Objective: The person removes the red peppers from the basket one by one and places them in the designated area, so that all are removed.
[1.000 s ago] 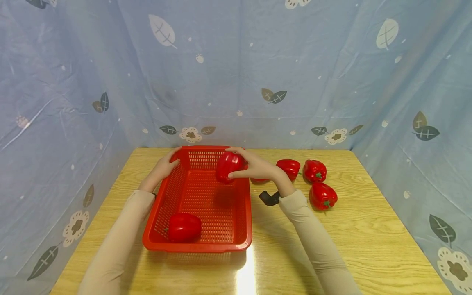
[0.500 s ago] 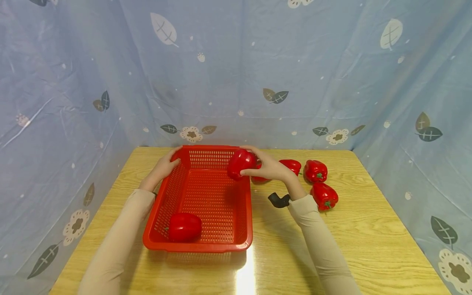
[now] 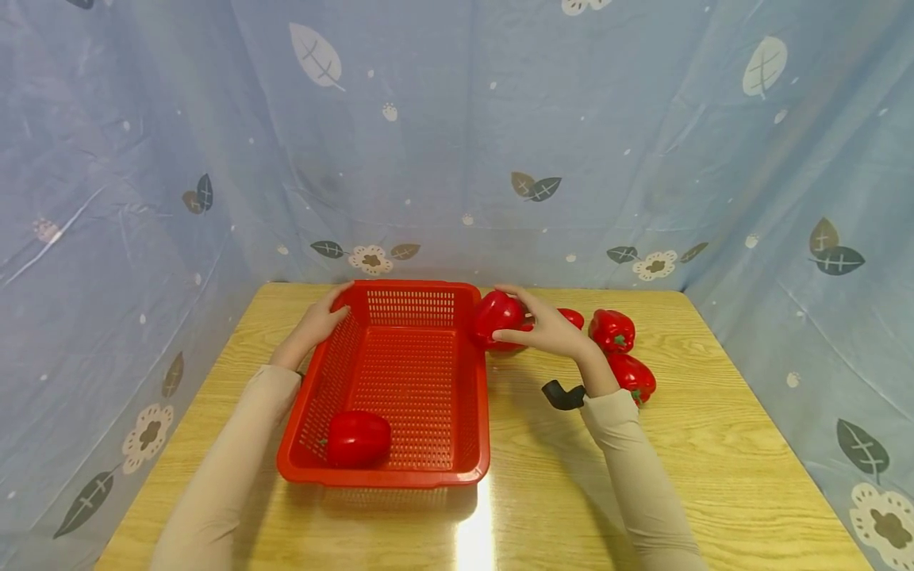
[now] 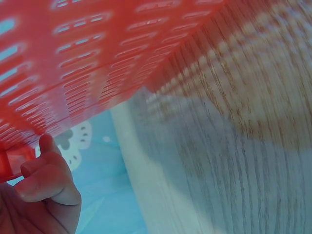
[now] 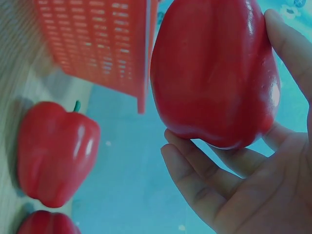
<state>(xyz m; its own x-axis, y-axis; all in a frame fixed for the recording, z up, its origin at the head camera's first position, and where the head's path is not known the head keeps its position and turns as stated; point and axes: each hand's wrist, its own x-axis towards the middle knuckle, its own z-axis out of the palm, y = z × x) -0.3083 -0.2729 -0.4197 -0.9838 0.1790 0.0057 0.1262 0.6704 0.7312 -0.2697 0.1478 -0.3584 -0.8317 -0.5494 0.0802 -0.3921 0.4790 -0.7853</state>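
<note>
My left hand (image 3: 314, 329) grips the far left rim of a red slotted plastic basket (image 3: 385, 478); in the left wrist view, curled fingers (image 4: 46, 180) lie against the basket's outer wall (image 4: 87, 63). My right hand (image 3: 546, 327) holds a red bell pepper (image 3: 494, 315) at the basket's right rim, level with its far part. In the right wrist view, thumb and fingers are spread round this pepper (image 5: 214, 73), which is off the table and beside the basket (image 5: 90, 41). One bell pepper (image 3: 359, 438) lies inside, in the near left corner.
Right of the basket, more red bell peppers lie on the wooden table (image 3: 714, 444): one pepper (image 3: 612, 331), a nearer one (image 3: 631, 376), and others partly hidden by my right hand. A blue patterned curtain (image 3: 457, 143) surrounds the table's back and sides.
My right hand has carried the held bell pepper rightward, from above the basket's inside to its right rim. My left hand, the basket and the pepper inside have stayed put.
</note>
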